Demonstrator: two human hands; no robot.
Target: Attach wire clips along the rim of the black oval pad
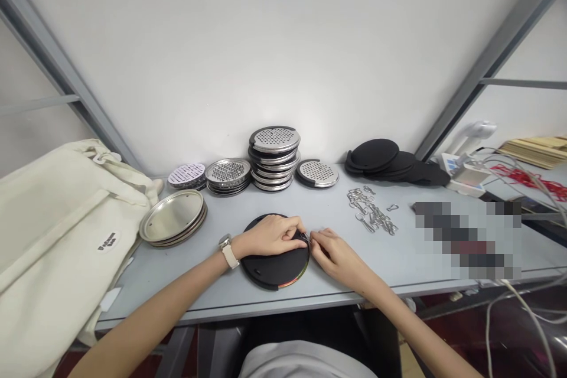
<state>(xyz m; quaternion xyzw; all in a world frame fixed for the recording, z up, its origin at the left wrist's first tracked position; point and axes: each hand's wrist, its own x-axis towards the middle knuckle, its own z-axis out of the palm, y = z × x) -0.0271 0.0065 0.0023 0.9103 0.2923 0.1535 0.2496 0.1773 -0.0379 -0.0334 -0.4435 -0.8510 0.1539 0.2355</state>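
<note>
A round black disc [270, 271] with a coloured strip along its lower right edge lies on the table in front of me. My left hand [269, 236], with a watch on the wrist, rests over its upper part. Its thumb and bent fingers close on the disc near the right rim. At that rim my right hand [335, 255] pinches a small metal clip [305, 237], mostly covered by fingers. Whether the clip passes through a hole in the disc, I cannot tell. Loose metal clips [376, 218] lie in a pile farther right.
Behind stand a tall stack of round graters [274, 159], a lower grater stack [228, 174] and a single grater [317, 173]. Plain metal discs [172, 215] are at left beside a cream bag [66, 236]. Black covers [376, 156] lie at back right. The table's front edge [239, 312] is close.
</note>
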